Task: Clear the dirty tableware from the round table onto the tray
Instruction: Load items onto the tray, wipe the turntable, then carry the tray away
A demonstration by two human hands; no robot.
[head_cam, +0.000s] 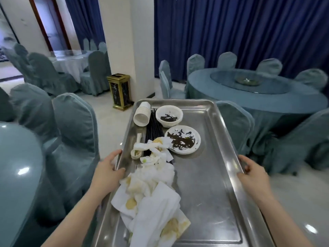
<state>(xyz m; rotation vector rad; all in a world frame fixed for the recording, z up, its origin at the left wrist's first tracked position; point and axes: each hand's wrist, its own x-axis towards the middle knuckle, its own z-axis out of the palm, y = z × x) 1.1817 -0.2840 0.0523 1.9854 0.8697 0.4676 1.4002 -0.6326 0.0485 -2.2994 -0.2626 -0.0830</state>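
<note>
I carry a steel tray (210, 175) in mid-air. My left hand (108, 166) grips its left rim and my right hand (252, 173) grips its right rim. On the tray lie a stack of white cups (141, 114) on its side, a white bowl (169, 115) with dark residue, a stained white plate (183, 139), black chopsticks (154, 127), white spoons (137, 148) and a heap of soiled white napkins (154, 193). The edge of a round table (16, 175) shows at the left.
Covered chairs (74, 132) stand left of the tray and more chairs (236, 122) stand to its right. Another round table (258, 93) with a glass turntable is at the back right. A gold-trimmed bin (121, 91) stands by a white pillar (135, 50).
</note>
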